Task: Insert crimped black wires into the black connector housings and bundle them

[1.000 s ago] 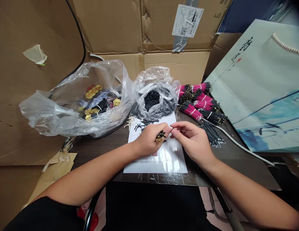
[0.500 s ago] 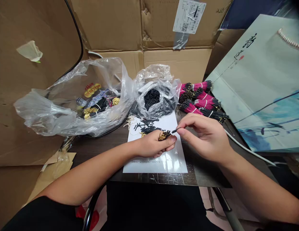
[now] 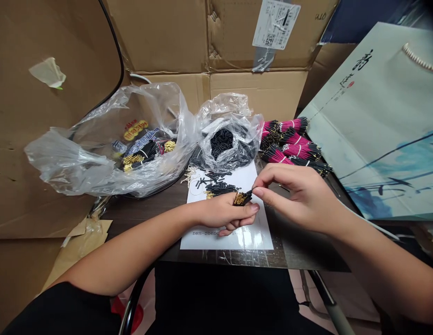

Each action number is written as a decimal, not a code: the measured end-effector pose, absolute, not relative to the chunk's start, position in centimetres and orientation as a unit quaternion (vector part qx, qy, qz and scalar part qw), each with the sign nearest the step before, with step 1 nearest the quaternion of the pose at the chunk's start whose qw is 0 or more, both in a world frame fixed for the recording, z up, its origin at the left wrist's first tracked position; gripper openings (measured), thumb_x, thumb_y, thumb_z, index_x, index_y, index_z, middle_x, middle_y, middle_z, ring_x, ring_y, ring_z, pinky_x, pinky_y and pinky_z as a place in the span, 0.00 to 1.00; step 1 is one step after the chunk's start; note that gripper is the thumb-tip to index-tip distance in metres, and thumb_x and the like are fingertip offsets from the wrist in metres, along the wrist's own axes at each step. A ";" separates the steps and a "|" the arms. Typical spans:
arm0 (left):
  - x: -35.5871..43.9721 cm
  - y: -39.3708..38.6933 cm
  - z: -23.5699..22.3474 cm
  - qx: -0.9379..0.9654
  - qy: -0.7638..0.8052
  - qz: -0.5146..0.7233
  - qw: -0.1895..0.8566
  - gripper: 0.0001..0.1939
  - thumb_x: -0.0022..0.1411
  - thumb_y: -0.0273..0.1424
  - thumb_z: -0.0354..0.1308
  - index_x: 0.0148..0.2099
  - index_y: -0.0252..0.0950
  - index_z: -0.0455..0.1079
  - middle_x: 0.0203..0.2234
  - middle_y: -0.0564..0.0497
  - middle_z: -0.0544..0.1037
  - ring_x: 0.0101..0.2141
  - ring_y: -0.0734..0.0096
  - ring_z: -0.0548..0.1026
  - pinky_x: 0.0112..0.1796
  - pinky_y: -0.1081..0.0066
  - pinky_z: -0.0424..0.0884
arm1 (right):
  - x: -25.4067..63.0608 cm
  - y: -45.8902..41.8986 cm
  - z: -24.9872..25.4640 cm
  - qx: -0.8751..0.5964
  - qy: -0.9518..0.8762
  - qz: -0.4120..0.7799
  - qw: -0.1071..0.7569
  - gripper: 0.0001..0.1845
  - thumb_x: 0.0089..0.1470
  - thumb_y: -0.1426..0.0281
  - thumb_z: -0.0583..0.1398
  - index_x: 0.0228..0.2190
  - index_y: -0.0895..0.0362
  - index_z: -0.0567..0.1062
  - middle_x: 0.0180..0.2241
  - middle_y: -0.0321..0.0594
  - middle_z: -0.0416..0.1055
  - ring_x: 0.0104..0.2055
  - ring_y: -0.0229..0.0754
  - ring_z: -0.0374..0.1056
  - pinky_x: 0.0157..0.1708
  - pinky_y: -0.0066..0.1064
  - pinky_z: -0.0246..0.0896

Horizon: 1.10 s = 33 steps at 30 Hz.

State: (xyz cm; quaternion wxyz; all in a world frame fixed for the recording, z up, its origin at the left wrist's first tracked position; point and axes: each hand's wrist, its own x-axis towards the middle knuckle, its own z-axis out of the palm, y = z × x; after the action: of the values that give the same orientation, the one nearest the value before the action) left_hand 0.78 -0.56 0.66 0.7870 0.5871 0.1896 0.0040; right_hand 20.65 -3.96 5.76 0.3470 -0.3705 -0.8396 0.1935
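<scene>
- Here we are over the desk (image 3: 143, 218), hands together at the centre: the left hand (image 3: 221, 211) is curled around a small bundle of gold-tipped black pins (image 3: 242, 199), gold ends sticking out past the fingers.
- That grip presents the bundle's end to the right hand (image 3: 300, 197), whose thumb and forefinger close on a thin black sleeve (image 3: 249, 193) right at the bundle.
- Beneath them lies a white printed sheet (image 3: 261, 232), a pale backing that makes the loose black pieces (image 3: 218, 188) scattered on it easy to pick out.
- Straight ahead, a clear plastic bag (image 3: 233, 123) gathers a heap of short black sleeves (image 3: 221, 143), within easy reach.
- Off to the left, a bigger plastic bag (image 3: 59, 163) holds more gold-tipped black bundles (image 3: 143, 156).
- On the right, pink and black wire bundles (image 3: 289, 149) are stacked side by side, ends pointing the same way.
- Beyond the desk, a pale printed paper bag (image 3: 376, 116) leans at the right, with opened cardboard cartons (image 3: 258, 93) walling off the back and left.
</scene>
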 end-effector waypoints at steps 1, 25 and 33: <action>0.8 -0.5 0.6 0.583 0.187 0.000 0.791 0.23 0.66 0.49 0.48 0.28 0.35 0.56 0.15 0.61 0.49 0.15 0.82 0.49 0.15 0.77 0.60 | 20.7 -4.0 5.8 -0.372 -0.839 0.193 0.346 0.01 0.55 0.73 0.60 0.32 0.58 0.73 0.30 0.35 0.70 0.32 0.34 0.65 0.34 0.28 0.61; 0.3 0.0 0.3 0.556 0.180 -0.032 0.811 0.22 0.63 0.48 0.52 0.27 0.36 0.56 0.14 0.62 0.49 0.13 0.82 0.48 0.13 0.77 0.57 | 20.8 -3.2 6.0 -0.397 -0.830 0.265 0.288 0.02 0.55 0.70 0.61 0.31 0.56 0.73 0.29 0.33 0.71 0.30 0.32 0.65 0.32 0.25 0.60; 0.1 0.2 0.2 0.536 0.190 -0.071 0.820 0.23 0.62 0.50 0.52 0.28 0.36 0.56 0.14 0.61 0.47 0.13 0.82 0.46 0.13 0.78 0.52 | 20.6 -2.8 6.3 -0.376 -0.847 0.271 0.259 0.03 0.55 0.71 0.59 0.31 0.56 0.73 0.29 0.35 0.71 0.30 0.34 0.65 0.32 0.27 0.60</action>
State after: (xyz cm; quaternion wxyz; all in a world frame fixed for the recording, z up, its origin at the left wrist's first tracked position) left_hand 0.13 0.21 0.15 0.8197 0.5356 0.1904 -0.0711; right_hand 20.63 -2.75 6.31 0.2585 -0.3765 -0.8473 0.2711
